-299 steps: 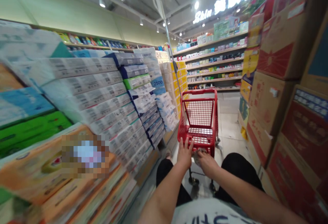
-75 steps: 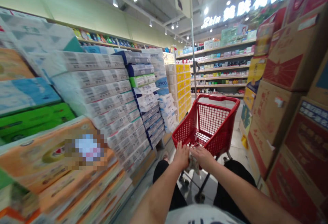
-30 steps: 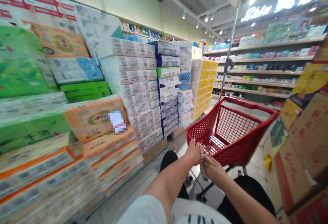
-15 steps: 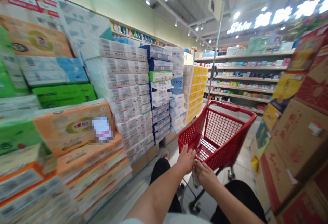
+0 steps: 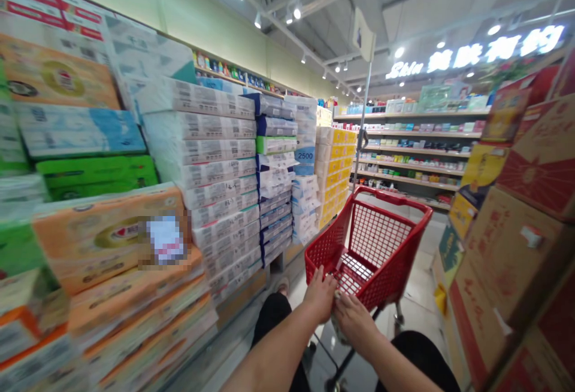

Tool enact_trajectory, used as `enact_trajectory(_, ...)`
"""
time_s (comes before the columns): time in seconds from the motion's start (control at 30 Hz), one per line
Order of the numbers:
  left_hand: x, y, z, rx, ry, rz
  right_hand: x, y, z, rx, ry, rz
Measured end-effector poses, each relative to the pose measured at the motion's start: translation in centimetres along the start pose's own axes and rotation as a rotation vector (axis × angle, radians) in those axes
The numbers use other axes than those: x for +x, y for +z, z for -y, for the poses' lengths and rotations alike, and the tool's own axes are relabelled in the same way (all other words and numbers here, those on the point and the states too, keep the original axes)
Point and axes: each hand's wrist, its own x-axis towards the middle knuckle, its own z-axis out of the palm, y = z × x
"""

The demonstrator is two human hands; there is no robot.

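A red plastic shopping cart [image 5: 372,242] stands in front of me with its basket facing up. At its near end, my left hand [image 5: 320,295] has its fingers bent at the red rim. My right hand [image 5: 354,319] is close beside it, fingers curled and thumb side toward the left hand. A small pale, greyish item [image 5: 338,327] shows under the right hand, too hidden to name. What the left fingers grip is covered by the hand itself. My knees in black trousers [image 5: 272,320] flank the cart's near end.
Packs of tissue [image 5: 215,164] are stacked high along the left, with orange packs [image 5: 108,242] nearest. Cardboard cartons [image 5: 516,254] line the right side. Shelves of small goods [image 5: 413,143] stand at the back. A pole with a flag [image 5: 363,122] rises behind the cart.
The view has shifted slightly, so the cart and both hands appear a little further left and lower. The hands keep the same place at the cart's near end.
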Motion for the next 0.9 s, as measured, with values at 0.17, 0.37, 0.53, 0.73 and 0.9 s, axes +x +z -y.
enact_trajectory(0.17, -0.2, -1.0, -0.1, -0.009, 0.001, 0.035, 0.6, -0.3, -0.1, 0.03, 0.001, 0.018)
enact_trajectory(0.37, -0.1, -0.9, -0.1, 0.008, 0.032, 0.041, 1.0, -1.6, -0.7, 0.049, 0.051, 0.038)
enact_trajectory(0.53, 0.0, -1.1, -0.2, 0.017, 0.013, 0.054, 1.4, -3.5, -1.4, 0.159, 0.09, -0.021)
enact_trajectory(0.73, -0.2, -1.3, 0.0, -0.057, -0.019, 0.039, 2.5, -5.6, -2.8, 0.242, 0.392, 0.008)
enact_trajectory(0.9, -0.3, -1.5, 0.1, -0.071, -0.046, 0.066, 1.6, -5.2, -2.6, 0.224, 0.401, 0.031)
